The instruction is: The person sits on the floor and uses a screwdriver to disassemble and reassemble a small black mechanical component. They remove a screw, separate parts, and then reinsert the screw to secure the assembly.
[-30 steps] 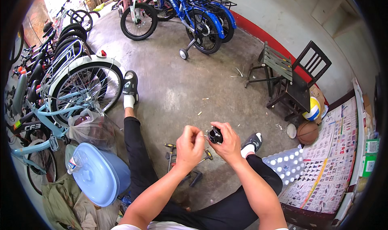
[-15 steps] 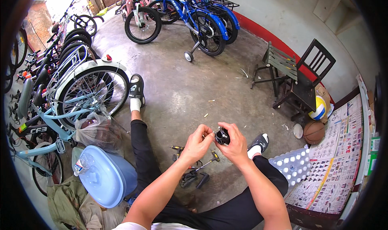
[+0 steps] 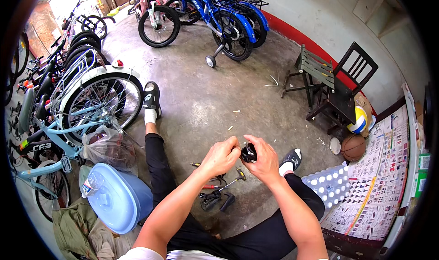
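Two hands: left hand [image 3: 222, 155] pinching, right hand [image 3: 264, 159] clamped on small black part [image 3: 248, 153].
Risk: part could slip to the concrete floor [image 3: 206, 100] among tools [image 3: 219, 191].

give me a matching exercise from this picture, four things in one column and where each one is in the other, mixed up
Things:
1. small black part
2. light blue plastic lid
3. basketball
4. screwdrivers

Places:
A. on the floor below the dark wooden chair, by the wall
B. on the concrete floor between the person's legs
C. at the person's left, beside the pale blue bicycle
D. held between the left hand and right hand

Pairs: 1-D, 2-C, 3-A, 4-B
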